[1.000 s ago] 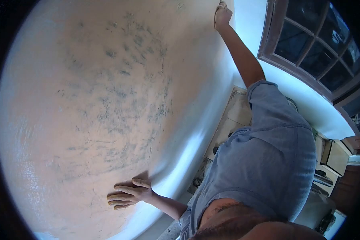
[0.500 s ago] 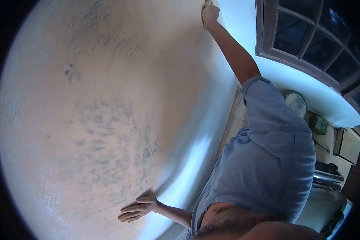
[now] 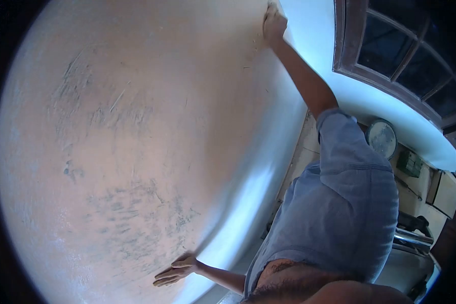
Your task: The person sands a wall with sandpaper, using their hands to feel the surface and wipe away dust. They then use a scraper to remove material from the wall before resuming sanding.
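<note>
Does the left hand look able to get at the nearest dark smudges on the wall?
Probably yes: the left hand appears to rest flat on the wall, close to those smudges, with its fingers out straight and nothing visible in between.

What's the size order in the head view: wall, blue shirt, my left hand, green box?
Largest to smallest:
1. Wall
2. Blue shirt
3. Left hand and green box: too close to rank
</note>
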Demonstrator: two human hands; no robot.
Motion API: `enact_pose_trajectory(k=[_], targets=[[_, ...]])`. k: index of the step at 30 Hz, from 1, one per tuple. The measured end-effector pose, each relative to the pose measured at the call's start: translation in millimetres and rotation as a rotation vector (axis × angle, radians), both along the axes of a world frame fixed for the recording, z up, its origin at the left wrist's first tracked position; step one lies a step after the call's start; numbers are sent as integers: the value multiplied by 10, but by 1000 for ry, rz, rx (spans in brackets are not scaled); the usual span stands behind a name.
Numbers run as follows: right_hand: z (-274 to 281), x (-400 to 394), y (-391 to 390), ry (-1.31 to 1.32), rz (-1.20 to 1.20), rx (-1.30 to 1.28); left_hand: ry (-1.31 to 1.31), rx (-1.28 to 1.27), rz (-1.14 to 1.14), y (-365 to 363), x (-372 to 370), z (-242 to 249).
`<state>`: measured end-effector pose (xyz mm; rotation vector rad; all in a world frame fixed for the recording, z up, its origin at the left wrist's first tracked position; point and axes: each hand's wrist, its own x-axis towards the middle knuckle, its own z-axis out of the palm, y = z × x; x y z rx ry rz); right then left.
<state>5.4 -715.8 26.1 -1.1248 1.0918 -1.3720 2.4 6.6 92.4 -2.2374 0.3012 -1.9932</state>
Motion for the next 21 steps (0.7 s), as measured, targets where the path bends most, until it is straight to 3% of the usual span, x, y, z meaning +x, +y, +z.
enact_pose_trajectory(k=[1, 2, 3, 7, 11, 12, 15, 18, 21], targets=[[17, -7, -207, -219, -23, 70, 5, 3, 5, -5, -10, 22], [-123, 80, -211, -213, -24, 73, -9, 24, 7, -23, -2, 22], [-275, 212, -74, 18, -270, -158, -23, 46, 9, -43, 7, 23], [-744, 50, 1527, 444, -363, -498, -21, 81, 24, -189, 17, 64], [-834, -221, 2224, 231, -35, -673, -35, 118, 10, -376, 38, 104], [-742, -216, 2050, 116, 83, -329, -38, 129, 14, -369, 36, 128], [-532, -109, 688, -180, -2, 127, -48, 159, 27, -469, 7, 207], [-711, 19, 150, -331, -252, 149, -60, 193, 26, -737, 36, 302], [-1251, 177, 531, 347, -469, -260, -68, 225, 15, -1280, 60, 372]])
